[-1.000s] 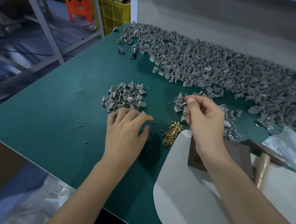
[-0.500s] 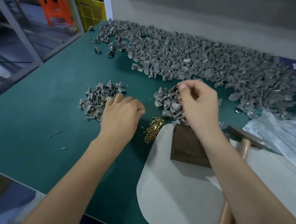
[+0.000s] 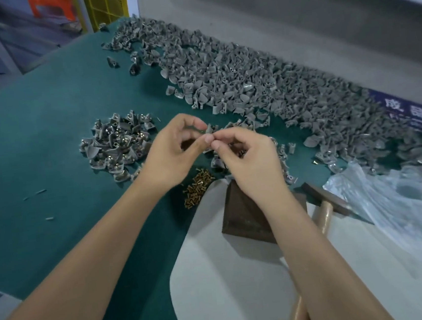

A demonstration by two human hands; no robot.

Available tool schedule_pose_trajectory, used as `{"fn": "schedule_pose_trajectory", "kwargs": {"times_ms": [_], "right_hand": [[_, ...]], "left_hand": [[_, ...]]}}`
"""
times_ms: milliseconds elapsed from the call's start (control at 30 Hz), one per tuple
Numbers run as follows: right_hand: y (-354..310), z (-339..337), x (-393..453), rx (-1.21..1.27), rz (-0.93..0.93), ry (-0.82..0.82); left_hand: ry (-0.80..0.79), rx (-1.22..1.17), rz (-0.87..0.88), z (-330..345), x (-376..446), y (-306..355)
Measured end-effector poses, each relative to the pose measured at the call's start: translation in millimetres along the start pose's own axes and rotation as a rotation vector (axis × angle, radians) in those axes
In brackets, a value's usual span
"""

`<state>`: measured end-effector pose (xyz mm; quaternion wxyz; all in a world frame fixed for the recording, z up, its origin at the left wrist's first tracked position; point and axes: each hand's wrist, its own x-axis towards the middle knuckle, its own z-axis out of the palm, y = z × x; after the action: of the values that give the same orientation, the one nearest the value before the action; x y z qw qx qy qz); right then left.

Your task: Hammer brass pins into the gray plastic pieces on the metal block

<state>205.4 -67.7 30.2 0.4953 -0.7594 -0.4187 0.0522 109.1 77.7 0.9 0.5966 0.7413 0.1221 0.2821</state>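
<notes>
Left hand lifted to meet right hand (fingertips touching) w/ gray piece.

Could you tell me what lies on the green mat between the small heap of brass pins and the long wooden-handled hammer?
In the head view, the dark metal block sits between the brass pins and the hammer, partly under the right forearm.

- We can see white Chinese characters on a dark blue label at the right edge of the bench; we read "成品", and the rest is cut off or blurred.
</notes>
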Motion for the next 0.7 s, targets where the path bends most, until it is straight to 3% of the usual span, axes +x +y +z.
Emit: {"fn": "schedule_pose_trajectory", "kwargs": {"times_ms": [133, 267, 367, 533, 700], "right_hand": [[-0.5, -1.4, 1.3, 0.007, 0.066, 0.114], [0.7, -4.5, 2.1, 0.043, 0.242, 0.264], [-0.9, -3.6, 2.5, 0.018, 0.248, 0.254], [-1.2, -2.7, 2.7, 0.005, 0.240, 0.248], [-1.2, -1.9, 2.5, 0.009, 0.236, 0.235]], "left_hand": [[0.047, 0.078, 0.048, 2.9, -0.1, -1.8], [-0.035, 0.642, 0.185, 3.9, -1.1, -5.5], [-0.129, 0.822, 0.235, 5.6, -3.0, -5.3], [-0.129, 0.823, 0.260, 7.2, -4.3, -3.8], [-0.020, 0.602, 0.202, 11.1, -10.1, 3.3]]}}
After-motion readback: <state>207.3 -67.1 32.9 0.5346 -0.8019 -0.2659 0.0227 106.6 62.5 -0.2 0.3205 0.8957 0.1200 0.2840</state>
